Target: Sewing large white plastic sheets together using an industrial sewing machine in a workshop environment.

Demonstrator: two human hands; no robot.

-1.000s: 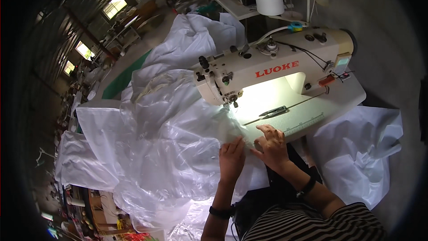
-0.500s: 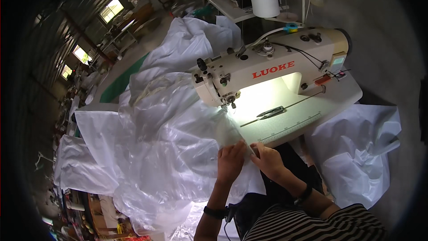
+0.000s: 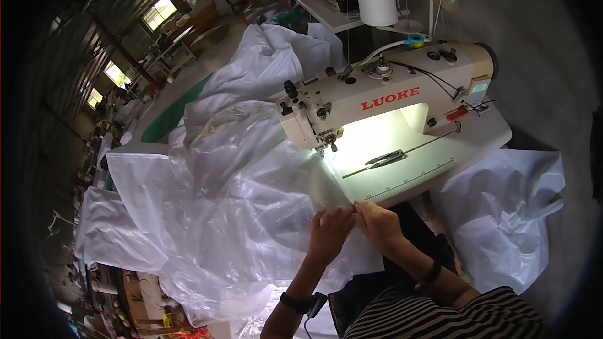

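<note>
A large sheet of translucent white plastic (image 3: 245,194) spreads over the left of the sewing machine (image 3: 389,88), and its right edge runs up under the needle area. My left hand (image 3: 330,232) is closed on that edge just below the machine bed. Right beside it, my right hand (image 3: 379,223) pinches the same edge, fingertips close to those of the left. The fingertips are partly hidden by the knuckles. A pair of thread snips (image 3: 385,159) lies on the lit machine bed, beyond my right hand.
A white thread cone (image 3: 377,6) stands behind the machine. More white sheeting (image 3: 502,207) hangs at the right of the bed, and a heap of white material (image 3: 270,50) lies behind on the left. A green strip (image 3: 176,110) shows beside that heap.
My left hand has shifted slightly down along the sheet edge, and my right hand has moved a little right and down. Both stay on the edge. The whole view has shifted slightly.
</note>
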